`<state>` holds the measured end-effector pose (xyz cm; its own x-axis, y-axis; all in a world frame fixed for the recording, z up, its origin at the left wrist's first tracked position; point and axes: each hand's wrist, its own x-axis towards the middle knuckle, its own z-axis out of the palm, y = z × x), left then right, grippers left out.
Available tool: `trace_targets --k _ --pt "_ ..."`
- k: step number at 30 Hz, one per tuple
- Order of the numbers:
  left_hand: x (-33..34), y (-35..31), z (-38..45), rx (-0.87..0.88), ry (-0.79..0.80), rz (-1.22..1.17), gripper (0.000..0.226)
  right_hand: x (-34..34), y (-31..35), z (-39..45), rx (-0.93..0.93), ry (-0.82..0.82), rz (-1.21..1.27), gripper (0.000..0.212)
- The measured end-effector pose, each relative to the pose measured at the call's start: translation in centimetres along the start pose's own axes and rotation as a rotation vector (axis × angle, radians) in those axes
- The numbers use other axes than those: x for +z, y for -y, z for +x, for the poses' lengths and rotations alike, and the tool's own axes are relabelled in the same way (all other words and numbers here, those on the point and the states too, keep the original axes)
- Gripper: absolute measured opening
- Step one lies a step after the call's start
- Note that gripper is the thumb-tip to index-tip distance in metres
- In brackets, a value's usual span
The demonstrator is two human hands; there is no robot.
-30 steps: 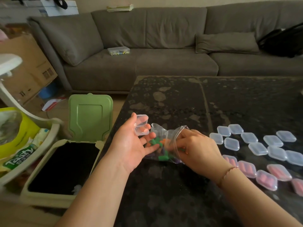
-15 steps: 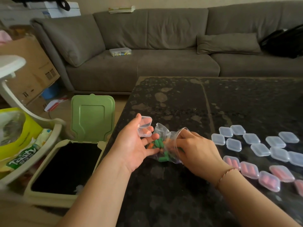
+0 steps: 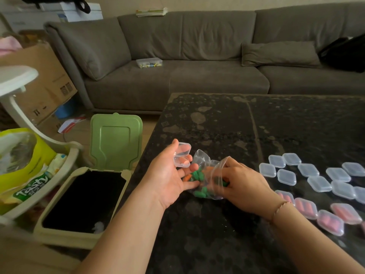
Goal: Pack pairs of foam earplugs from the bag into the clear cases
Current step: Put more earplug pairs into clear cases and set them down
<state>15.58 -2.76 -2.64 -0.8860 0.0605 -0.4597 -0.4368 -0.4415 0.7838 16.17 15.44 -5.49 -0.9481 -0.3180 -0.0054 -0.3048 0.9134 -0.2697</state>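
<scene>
Clear plastic: an open case point(image 3: 182, 155) sits pinched between the left hand's point(image 3: 169, 175) thumb and fingers, just above the bag point(image 3: 207, 175) of green and orange earplugs point(image 3: 197, 176). The right hand point(image 3: 243, 186) reaches into the bag's mouth, fingers curled inside. Empty cases point(image 3: 308, 173) and filled pink ones point(image 3: 316, 212) lie right on the dark surface point(image 3: 217, 125).

The left hand point(image 3: 169, 175) is lying palm-up, fingers curled, while the right hand point(image 3: 243, 186) is pinching, fingers bent.
</scene>
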Motion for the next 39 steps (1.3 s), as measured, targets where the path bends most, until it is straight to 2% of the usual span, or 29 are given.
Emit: trace_targets --k 6,9,11,16,19,22,24,27,29,33,37,39 --pt "0.1 0.1 0.0 0.001 -0.006 0.002 0.034 0.8 0.3 0.2 0.05 -0.065 -0.017 0.039" --pt "0.2 0.2 0.0 0.004 -0.006 0.009 0.033 0.5 0.5 0.1 0.035 -0.015 -0.01 0.04" --pt "0.2 0.2 -0.1 0.002 -0.001 0.006 0.033 0.2 0.3 0.2 0.031 0.009 0.051 0.034" --pt "0.1 0.2 0.0 -0.006 0.005 -0.008 0.034 0.2 0.0 0.1 0.053 -0.062 0.309 0.009" --pt "0.1 0.3 -0.1 -0.009 0.012 -0.015 0.035 0.3 0.0 0.2 0.081 -0.073 0.368 0.02" --pt "0.2 0.3 -0.2 -0.009 0.017 -0.019 0.036 0.6 0.1 0.1 0.093 -0.101 0.267 0.037" --pt "0.2 0.2 -0.3 -0.007 0.018 -0.02 0.036 0.6 0.3 0.0 0.077 -0.11 0.251 0.033" --pt "0.2 0.2 -0.3 -0.002 0.027 -0.017 0.037 0.3 0.6 -0.2 0.043 -0.139 0.317 0.006" --pt "0.2 0.3 -0.3 0.001 0.03 -0.012 0.037 0.1 0.7 -0.3 0.033 -0.126 0.349 0.012" --pt "0.0 0.2 -0.3 -0.014 0.013 -0.018 0.037 -0.8 0.4 -0.4 0.04 -0.079 0.4 0.009" --pt "-0.1 0.0 -0.1 -0.013 0.003 -0.025 0.037 -2.0 -0.9 -0.6 0.056 -0.069 0.555 0.016" --pt "0.0 0.1 -0.1 0.006 0.004 -0.017 0.038 -2.8 -1.4 -0.8 0.049 -0.078 0.611 0.014"
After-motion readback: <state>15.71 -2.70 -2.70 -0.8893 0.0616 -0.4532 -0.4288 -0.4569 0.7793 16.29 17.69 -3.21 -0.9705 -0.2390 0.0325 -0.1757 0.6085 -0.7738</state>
